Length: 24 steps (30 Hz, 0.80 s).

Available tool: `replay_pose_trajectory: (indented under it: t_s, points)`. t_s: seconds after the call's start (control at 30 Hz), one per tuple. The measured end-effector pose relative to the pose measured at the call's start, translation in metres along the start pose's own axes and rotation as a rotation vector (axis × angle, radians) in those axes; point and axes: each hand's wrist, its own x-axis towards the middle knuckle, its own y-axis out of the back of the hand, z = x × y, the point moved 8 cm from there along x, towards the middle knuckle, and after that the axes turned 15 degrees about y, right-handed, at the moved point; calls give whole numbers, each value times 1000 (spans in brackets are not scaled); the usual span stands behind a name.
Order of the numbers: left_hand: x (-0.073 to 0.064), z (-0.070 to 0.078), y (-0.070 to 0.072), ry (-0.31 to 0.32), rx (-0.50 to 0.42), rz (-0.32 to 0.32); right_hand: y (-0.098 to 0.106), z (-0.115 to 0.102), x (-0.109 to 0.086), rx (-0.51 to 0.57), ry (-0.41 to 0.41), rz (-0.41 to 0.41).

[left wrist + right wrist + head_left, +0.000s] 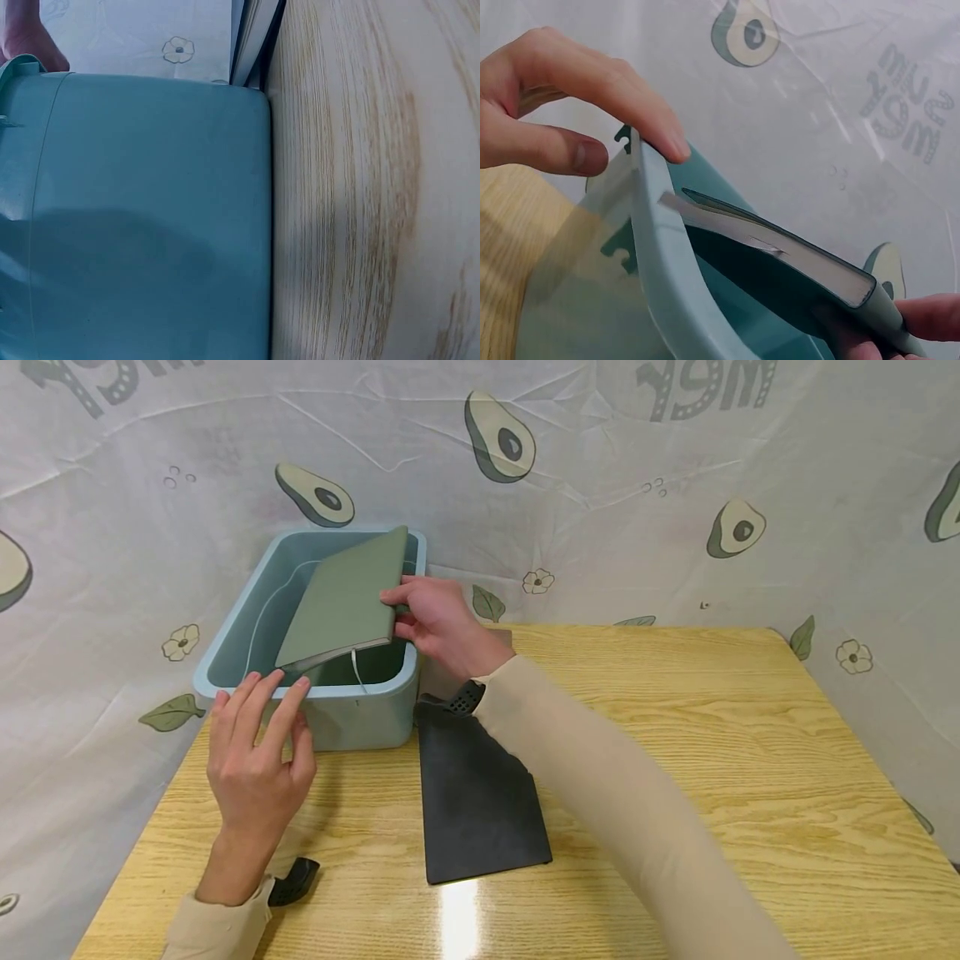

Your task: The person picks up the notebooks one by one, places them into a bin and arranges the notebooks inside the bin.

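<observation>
A green notebook (pixel 341 597) with a pale ribbon bookmark (pixel 357 667) is tilted over the mouth of a blue plastic bin (pixel 360 692). My right hand (pixel 438 618) grips its right edge, thumb on the cover and fingers beneath. In the right wrist view the notebook (pixel 817 262) shows its page edges, with the ribbon lying toward the bin's rim (pixel 656 232). My left hand (pixel 258 752) rests its fingertips on the bin's front rim, fingers extended, near the notebook's lower corner. The left wrist view shows mostly the bin's side wall (pixel 150 187).
A black notebook (pixel 483 802) lies on the wooden table (pixel 712 760) right of the bin, with a brownish item (pixel 501 635) behind it, partly hidden by my right arm. A patterned sheet (pixel 585 510) hangs behind the table and along its sides.
</observation>
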Motion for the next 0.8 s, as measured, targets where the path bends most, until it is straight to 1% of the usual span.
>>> replay_pose_trajectory:
  t_s: [0.23, 0.4, 0.47, 0.63, 0.7, 0.8]
  points:
    - [0, 1, -2, -5, 1, -3, -4, 0, -1, -51, 32, -2]
    - [0, 2, -2, -6, -1, 0, -4, -1, 0, -94, 34, -1]
    - [0, 2, -2, -6, 1, 3, -4, -2, 1, -148, 36, 5]
    - [-1, 2, -1, -3, -2, 15, -5, -4, 1, -328, 52, 23]
    - [-1, 3, -1, -4, -2, 21, -6, -5, 1, -373, 60, 19]
    - [-1, 3, -1, -7, -4, 26, -8, -6, 0, -413, 75, 15]
